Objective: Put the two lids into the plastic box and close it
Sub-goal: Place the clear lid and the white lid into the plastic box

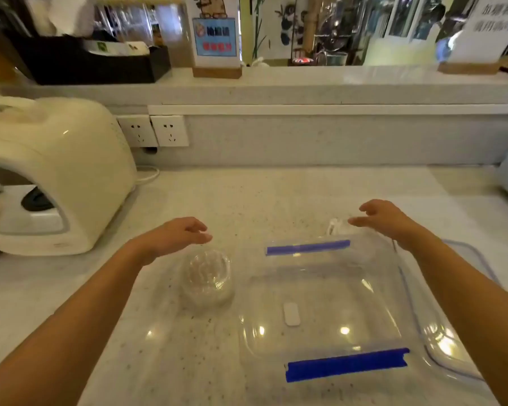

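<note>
Speckled counter [247, 200] held a clear plastic box [329, 306]; at its 9 o'clock, a domed lid [207, 278]. Left hand [176, 235] and right hand [381, 219] hovered above with fingers spread, holding nothing.

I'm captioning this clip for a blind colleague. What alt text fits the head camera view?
Two bare hands hover open over a speckled countertop: the left hand above a clear domed plastic lid, the right hand beyond the far edge of an open clear plastic box with blue clips. A cream appliance sits at left.
</note>
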Motion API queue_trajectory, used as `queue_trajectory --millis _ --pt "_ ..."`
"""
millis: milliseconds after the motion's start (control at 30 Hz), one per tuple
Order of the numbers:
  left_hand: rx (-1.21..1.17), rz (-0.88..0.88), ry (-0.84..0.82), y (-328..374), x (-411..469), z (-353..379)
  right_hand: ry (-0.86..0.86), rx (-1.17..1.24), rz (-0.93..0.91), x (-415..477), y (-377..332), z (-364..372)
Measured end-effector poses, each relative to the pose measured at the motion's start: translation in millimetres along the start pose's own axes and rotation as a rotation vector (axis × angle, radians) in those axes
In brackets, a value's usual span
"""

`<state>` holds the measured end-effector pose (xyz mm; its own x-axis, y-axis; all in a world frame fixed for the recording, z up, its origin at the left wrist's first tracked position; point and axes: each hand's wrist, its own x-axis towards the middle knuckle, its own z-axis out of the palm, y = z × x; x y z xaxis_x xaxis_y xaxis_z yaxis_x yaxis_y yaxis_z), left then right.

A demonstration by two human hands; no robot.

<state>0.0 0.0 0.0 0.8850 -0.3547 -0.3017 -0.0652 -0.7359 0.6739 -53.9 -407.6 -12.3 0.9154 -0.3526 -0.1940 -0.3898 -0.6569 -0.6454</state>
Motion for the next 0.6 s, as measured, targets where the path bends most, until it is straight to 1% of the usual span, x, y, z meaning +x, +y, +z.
queue_trajectory --millis 100,133,167,233,433,500,600 --pt "0.103 -0.136 -0.357 -1.9 -2.2 -10.3 -0.169 -0.167 0.048 5.6 0.7 -3.0" --pt "0.106 -0.181 -0.439 -1.9 -4.2 -12.6 -0.225 -0.219 0.049 7.2 0.9 -3.3" --pt "0.134 -0.197 -0.483 -0.7 -4.7 -13.4 -0.273 -0.267 0.035 10.6 1.6 -2.5" --pt "0.203 -0.223 -0.504 1.1 -3.4 -9.4 -0.324 -0.313 0.002 15.5 0.9 0.5" --pt "0.357 -0.241 -0.435 15.4 0.8 8.6 -0.391 -0.317 0.019 27.9 -10.5 0.7" --pt "0.428 -0.22 -0.422 21.1 2.2 13.7 -0.391 -0.342 0.014 30.8 -11.7 1.9" --pt "0.435 -0.164 -0.422 25.3 3.4 23.5 -0.379 -0.358 0.027 34.2 -8.5 6.3"
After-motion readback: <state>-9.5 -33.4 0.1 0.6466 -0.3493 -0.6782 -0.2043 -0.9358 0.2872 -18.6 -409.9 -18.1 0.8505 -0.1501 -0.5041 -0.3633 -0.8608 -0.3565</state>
